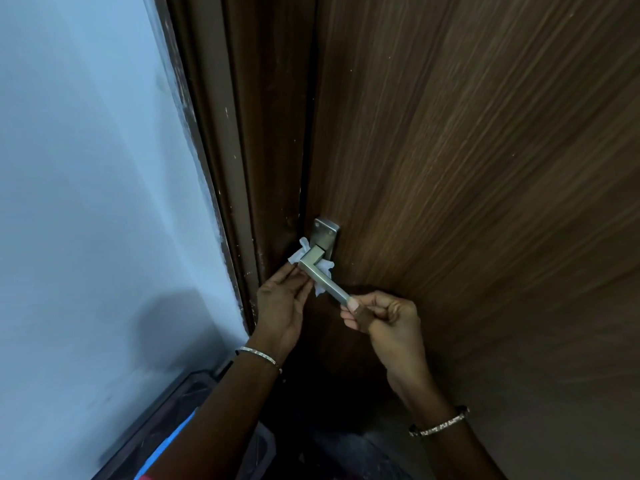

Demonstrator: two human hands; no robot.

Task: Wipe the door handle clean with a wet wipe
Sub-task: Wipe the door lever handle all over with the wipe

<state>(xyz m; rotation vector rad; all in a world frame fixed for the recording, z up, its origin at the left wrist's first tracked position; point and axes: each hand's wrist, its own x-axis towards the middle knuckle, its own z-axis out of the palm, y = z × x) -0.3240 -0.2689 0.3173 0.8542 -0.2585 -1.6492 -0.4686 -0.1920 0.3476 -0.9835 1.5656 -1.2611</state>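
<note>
Square brushed-steel door handle [329,282], wiping under way.
Left hand [280,306] holds white wet wipe [296,256] at the elbow; right hand [388,318] pinches the tip; bar likely remains.

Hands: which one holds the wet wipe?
The left hand pinches the wet wipe at the bend of the door handle; the right hand grips only its free end.

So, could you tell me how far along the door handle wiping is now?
Done: the wet wipe is out and pressed behind the bend of the handle. In hand: the left hand holds it there while the right hand pinches the handle's free end. Left: the bare stretch toward the right hand and the backplate have no wipe on them; whether they are already clean cannot be told.
</note>
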